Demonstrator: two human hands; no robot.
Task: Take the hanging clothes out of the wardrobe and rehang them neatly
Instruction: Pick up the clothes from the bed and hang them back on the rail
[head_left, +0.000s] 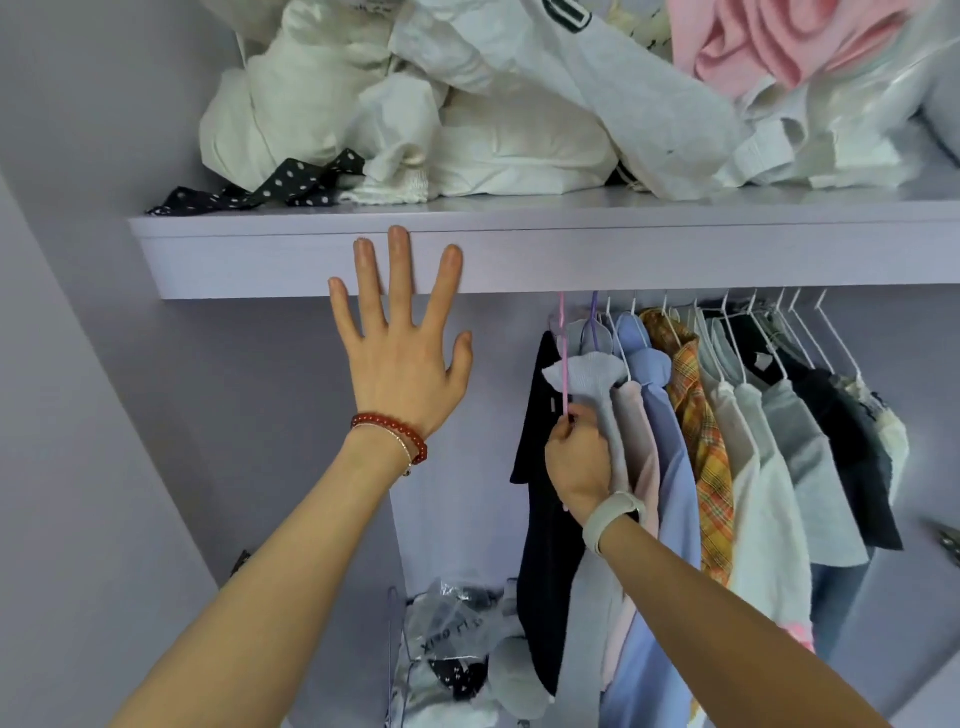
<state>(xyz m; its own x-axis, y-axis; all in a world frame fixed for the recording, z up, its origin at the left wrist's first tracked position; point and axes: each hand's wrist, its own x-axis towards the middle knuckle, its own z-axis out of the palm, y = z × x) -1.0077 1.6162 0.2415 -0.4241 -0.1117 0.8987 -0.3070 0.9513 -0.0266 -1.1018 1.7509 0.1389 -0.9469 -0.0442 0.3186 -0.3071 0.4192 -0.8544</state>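
Observation:
A row of clothes hangs under the lilac shelf (571, 254) on thin white, pink and purple hangers, packed toward the right. At the left end hangs a black garment (540, 499) on a pink hanger (563, 358), then a pale grey-lilac shirt (592, 376), a blue shirt (670, 488), an orange plaid shirt (701, 441), white tops (763, 509) and dark ones. My right hand (579, 465) pinches the pink hanger's lower stem beside the grey-lilac shirt. My left hand (400, 343) is raised with its fingers spread flat, fingertips over the shelf's front edge.
Piles of white bedding and clothes (467, 114), a pink fabric (769, 47) and a black polka-dot strip (270, 187) fill the shelf top. Plastic-wrapped items (457, 649) lie on the wardrobe floor. The hanging space left of the black garment holds nothing.

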